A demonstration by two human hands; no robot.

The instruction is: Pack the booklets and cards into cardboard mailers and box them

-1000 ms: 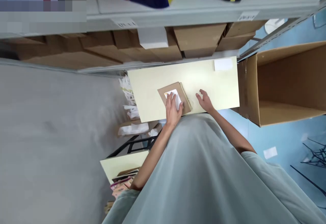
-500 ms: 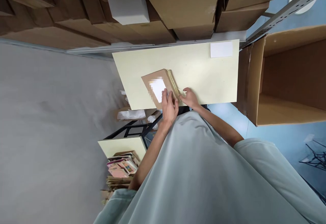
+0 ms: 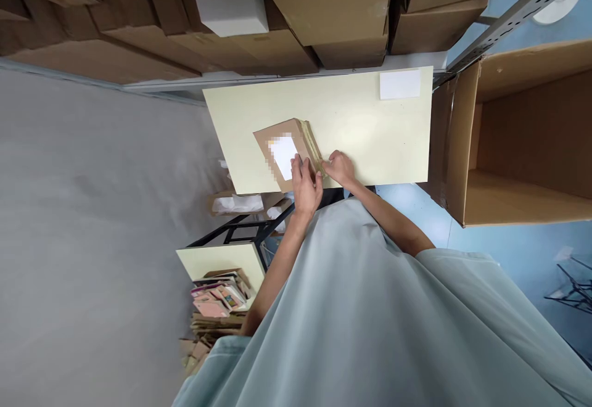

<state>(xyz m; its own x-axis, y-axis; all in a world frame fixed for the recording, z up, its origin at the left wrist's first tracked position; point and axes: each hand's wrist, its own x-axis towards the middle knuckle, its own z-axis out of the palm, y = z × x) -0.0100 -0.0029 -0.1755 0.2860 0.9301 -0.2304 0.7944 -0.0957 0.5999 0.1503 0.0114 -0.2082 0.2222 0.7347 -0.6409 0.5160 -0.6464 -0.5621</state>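
Observation:
A brown cardboard parcel [image 3: 289, 132] with a white label [image 3: 283, 155] lies tilted on the pale tabletop [image 3: 365, 129]. Yellowish layers show along its right side. My left hand [image 3: 305, 188] rests on the near part of the parcel, fingers spread over its edge and the label's corner. At the parcel's lower right corner, my right hand [image 3: 340, 168] has its fingers pinched together against the yellowish edge. Whatever is between those fingers is too small to make out.
A large open cardboard box [image 3: 522, 197] stands right of the table. Brown boxes and a white box [image 3: 231, 6] fill the shelf beyond. A white slip [image 3: 400, 84] lies at the back right. Books and flattened cardboard [image 3: 217, 320] are at the lower left.
The pale loose piece by my right hand no longer shows, and those fingers have closed in nearer the parcel's edge. My left hand stays on the parcel. The whole view has shifted slightly.

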